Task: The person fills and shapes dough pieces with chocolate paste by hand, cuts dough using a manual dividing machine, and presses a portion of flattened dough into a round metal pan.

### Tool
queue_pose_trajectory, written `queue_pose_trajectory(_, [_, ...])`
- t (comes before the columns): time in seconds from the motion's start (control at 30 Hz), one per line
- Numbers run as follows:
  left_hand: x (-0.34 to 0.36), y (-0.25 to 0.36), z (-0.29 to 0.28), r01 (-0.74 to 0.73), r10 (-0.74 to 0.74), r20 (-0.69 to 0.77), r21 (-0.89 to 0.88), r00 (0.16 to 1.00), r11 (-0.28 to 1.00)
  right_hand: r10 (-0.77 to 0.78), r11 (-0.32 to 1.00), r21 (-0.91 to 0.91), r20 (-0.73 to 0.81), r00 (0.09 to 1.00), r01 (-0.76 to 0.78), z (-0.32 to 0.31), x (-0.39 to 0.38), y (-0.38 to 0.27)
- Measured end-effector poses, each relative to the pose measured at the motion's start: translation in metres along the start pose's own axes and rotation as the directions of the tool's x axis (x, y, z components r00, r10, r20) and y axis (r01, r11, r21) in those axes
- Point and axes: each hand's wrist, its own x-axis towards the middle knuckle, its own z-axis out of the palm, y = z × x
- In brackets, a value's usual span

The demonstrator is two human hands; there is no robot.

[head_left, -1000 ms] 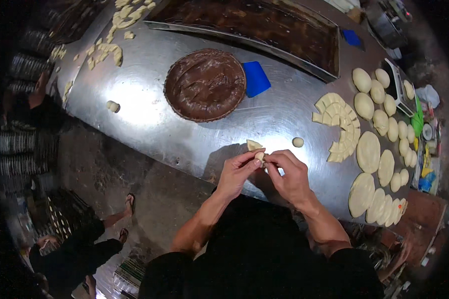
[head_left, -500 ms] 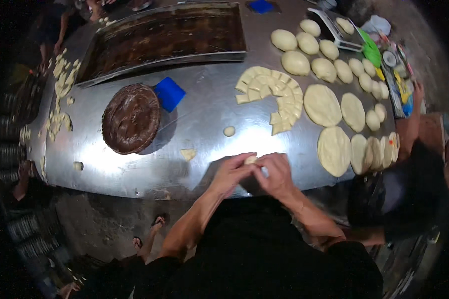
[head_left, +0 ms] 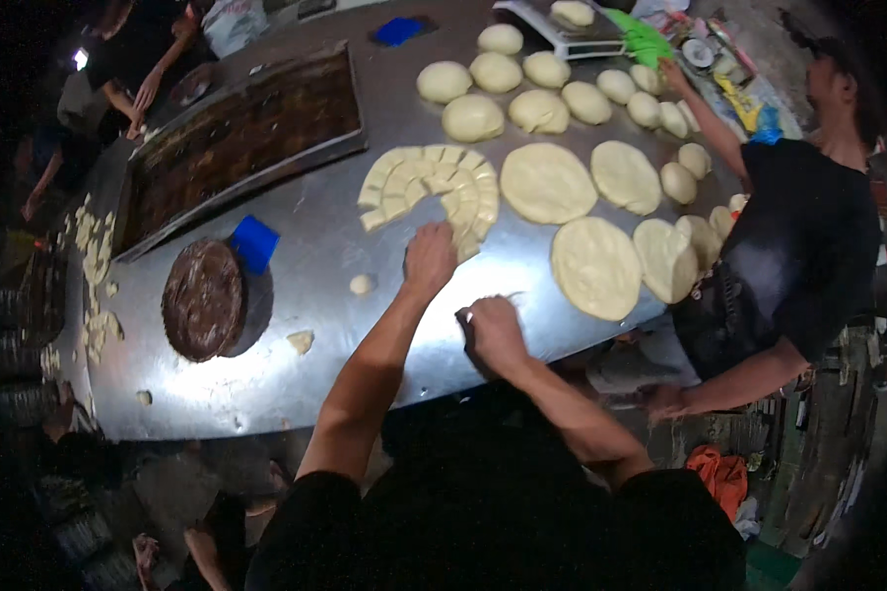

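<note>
A flat sheet of dough (head_left: 394, 179), cut into small blocks in a curved fan shape, lies on the metal table. My left hand (head_left: 431, 258) reaches to the inner lower edge of this dough, its fingers curled downward; the fingertips and anything between them are hidden. Nearer to me, my right hand (head_left: 498, 335) is closed just above the table, and its contents cannot be made out. To the left of my hands lie a small dough ball (head_left: 362, 285) and a flat dough scrap (head_left: 301, 342).
Flattened dough rounds (head_left: 548, 184) and several dough balls (head_left: 473, 118) cover the right side. On the left are a round brown-coated pan (head_left: 204, 300), a blue scraper (head_left: 255, 244) and a long tray (head_left: 237, 138). A co-worker (head_left: 788, 246) stands close on the right.
My hands, which worked together on a small dough piece, have parted. The left has moved forward to the cut dough; the right stays near me. The view has turned toward the right.
</note>
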Motion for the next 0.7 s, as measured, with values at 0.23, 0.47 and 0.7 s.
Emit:
queue_pose_trajectory(0.23, [-0.043, -0.016, -0.035, 0.339, -0.404, -0.183, -0.305, 0.897, 0.890, 0.029, 1.000, 0.000, -0.254, 0.967, -0.030, 0.005, 0.008, 0.060])
queue_pose_trajectory(0.47, [-0.140, -0.003, -0.115, 0.382, -0.643, 0.060, -0.844, 0.763, 0.375, -0.318, 0.928, 0.218, 0.032, 0.948, 0.304, 0.022, -0.043, 0.081])
queue_pose_trajectory(0.7, [-0.200, 0.000, -0.134, 0.514, -0.675, 0.195, -0.800, 0.711, 0.310, -0.141, 0.939, 0.315, -0.020, 0.990, 0.140, 0.031, -0.004, 0.014])
